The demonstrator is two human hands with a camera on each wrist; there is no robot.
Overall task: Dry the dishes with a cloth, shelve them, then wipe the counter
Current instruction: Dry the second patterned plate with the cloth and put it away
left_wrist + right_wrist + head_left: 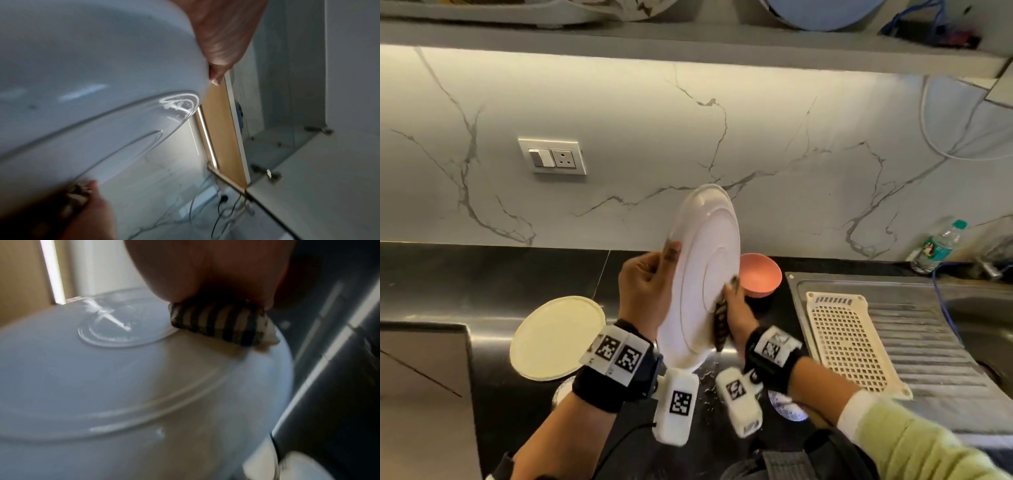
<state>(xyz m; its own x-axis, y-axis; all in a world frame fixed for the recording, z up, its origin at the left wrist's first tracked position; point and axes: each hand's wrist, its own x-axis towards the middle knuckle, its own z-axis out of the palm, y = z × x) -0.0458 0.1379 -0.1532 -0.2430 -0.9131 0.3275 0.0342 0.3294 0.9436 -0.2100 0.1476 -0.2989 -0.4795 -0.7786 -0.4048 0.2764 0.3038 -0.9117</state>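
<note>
From the head camera, the left hand [645, 287] is gripping the white plate [702, 274] by its left rim, thumb hooked over the front edge, holding it on edge above the black counter [482, 274]. The right hand [738, 315] is clutching a folded striped cloth [720, 323] and pressing it against the plate's face, low on the right side. A cream plate [556, 337] is lying flat on the counter to the left, and a pink bowl [760, 279] is sitting just behind the white plate. To the right, a cream perforated mat [852, 339] is lying on the steel drainboard [928, 329], and a water bottle [938, 246] is standing against the marble wall.

Over to the left wrist view: the left hand [222, 37] is wrapping around the plate's [92, 73] rim at the top, with the plate filling most of the view. Bottom left, the right hand [92, 216] is showing with the cloth [69, 204], blurred.

And the right wrist view: the right hand [205, 270] is pinching the cloth [218, 322] tight, the folded edge touching the plate [102, 394] beside its centre ring. The black counter [339, 378] is running along the right.
</note>
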